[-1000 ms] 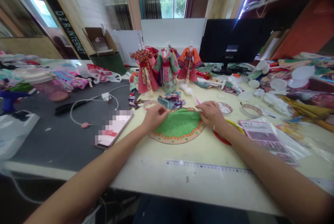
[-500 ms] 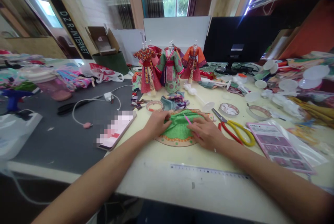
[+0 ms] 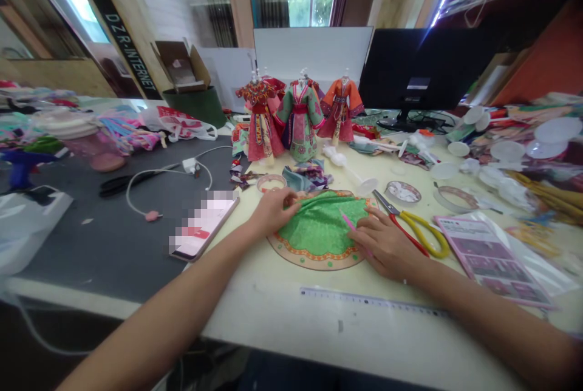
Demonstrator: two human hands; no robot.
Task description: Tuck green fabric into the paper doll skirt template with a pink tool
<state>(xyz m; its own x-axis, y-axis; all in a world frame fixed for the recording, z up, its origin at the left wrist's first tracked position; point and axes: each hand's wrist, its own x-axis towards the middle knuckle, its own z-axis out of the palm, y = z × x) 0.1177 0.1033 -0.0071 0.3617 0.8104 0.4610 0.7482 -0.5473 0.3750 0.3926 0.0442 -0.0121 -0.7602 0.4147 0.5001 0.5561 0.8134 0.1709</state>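
A piece of green fabric [image 3: 314,230] with an orange and tan patterned border lies spread on the pale tabletop, creased along its upper side. My left hand [image 3: 274,212] pinches its upper left edge between thumb and fingers. Over the right side of the cloth, my right hand [image 3: 385,242] holds a slim pink pen-like tool [image 3: 350,221], its thin tip pointing up and left above the green. Red and yellow handled scissors [image 3: 416,230] lie just right of that hand. Below the fabric runs a clear ruler [image 3: 364,302].
Small dressed doll forms [image 3: 300,118] stand at the back before a monitor [image 3: 423,75]. A phone [image 3: 204,224] lies to the left on a dark mat [image 3: 122,257]. Tape rolls [image 3: 403,192] and a pink printed card [image 3: 494,260] are on the right, near heaped fabrics and white stands.
The right hand with the pink tool has moved right and slightly down. More of the green fabric now lies flat and spread out, while the left hand stays at its upper left edge.
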